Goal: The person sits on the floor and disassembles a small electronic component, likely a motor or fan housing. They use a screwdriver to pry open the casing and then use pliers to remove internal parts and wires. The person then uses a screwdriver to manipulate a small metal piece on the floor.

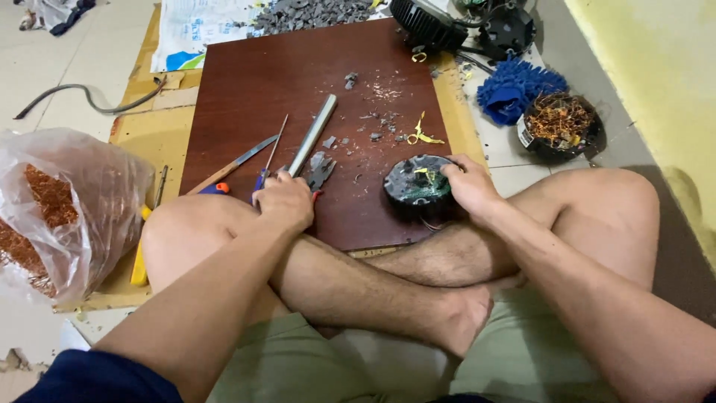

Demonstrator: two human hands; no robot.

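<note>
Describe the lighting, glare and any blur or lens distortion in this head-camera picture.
Head view: soft, even indoor light with only faint shadows under the left hand and right hand; a dull sheen on the brown board and bright glare on the metal rod; the clear plastic bag of copper wire glints; wide-angle bending shows at the edges; the centre is sharp, the corners softer.

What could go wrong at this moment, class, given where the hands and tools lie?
The right hand steadies the round black part at the board's near edge; it might slip onto the legs. The left hand reaches among pliers and a metal rod; sharp grey fragments nearby could cut skin.
</note>
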